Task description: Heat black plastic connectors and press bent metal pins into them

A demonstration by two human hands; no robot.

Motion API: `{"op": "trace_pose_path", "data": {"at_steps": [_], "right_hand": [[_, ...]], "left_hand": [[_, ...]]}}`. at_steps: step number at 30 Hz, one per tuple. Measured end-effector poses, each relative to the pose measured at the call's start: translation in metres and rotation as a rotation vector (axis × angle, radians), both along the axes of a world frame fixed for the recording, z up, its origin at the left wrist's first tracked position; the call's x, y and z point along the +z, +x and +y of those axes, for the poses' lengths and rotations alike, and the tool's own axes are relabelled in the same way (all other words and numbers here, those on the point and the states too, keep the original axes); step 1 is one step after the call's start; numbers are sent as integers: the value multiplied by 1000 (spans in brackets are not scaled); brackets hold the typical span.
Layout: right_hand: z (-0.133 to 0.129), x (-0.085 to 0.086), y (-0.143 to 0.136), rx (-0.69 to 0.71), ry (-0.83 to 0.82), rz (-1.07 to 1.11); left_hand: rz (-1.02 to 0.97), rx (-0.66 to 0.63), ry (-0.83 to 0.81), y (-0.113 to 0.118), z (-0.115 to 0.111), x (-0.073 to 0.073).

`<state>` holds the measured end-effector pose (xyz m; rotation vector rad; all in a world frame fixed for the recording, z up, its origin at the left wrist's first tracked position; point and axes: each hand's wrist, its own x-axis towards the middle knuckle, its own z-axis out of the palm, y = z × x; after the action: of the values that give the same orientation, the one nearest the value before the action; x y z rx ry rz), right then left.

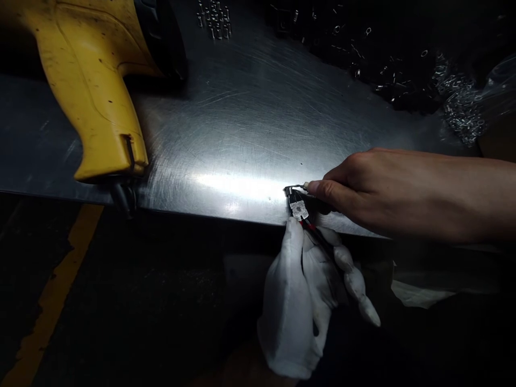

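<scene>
Basically, 1 gloved L hand gripping 1 pr. pliers, 1 bare R hand pinching 1 sm. part

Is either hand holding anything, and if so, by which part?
The gloved left hand holds small pliers by the handles; the bare right hand pinches a thin piece, too small to identify, by one end.

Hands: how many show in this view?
2. The gloved left hand grips pliers at the bench's near edge; the bare right hand, up and right of it, pinches a thin piece.
</scene>
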<state>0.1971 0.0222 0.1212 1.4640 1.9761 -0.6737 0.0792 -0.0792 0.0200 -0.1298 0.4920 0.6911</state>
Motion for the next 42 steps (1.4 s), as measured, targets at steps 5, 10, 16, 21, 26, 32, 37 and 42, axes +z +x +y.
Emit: {"op": "trace_pose_path", "data": {"at_steps": [5, 10, 16, 21, 26, 32, 37, 42], "right_hand": [[2, -5, 13, 39, 1, 58], [6, -11, 23, 208, 32, 179], [10, -9, 21, 231, -15, 156], [15, -7, 16, 82, -107, 78], [17, -4, 15, 246, -50, 122], [13, -2, 13, 289, -24, 86], [16, -1, 8, 203, -16, 100], [25, -5, 4, 184, -84, 69]], "left_hand": [[-6, -11, -5, -1, -1, -2], [43, -36, -13, -1, 1, 0], [67, -11, 28, -2, -3, -1], [60, -12, 0, -3, -5, -1], [34, -31, -57, -5, -1, 2], [-33, -59, -69, -9, -1, -3], [-91, -62, -86, -12, -3, -6], [-131, -95, -97, -11, -1, -12]]}}
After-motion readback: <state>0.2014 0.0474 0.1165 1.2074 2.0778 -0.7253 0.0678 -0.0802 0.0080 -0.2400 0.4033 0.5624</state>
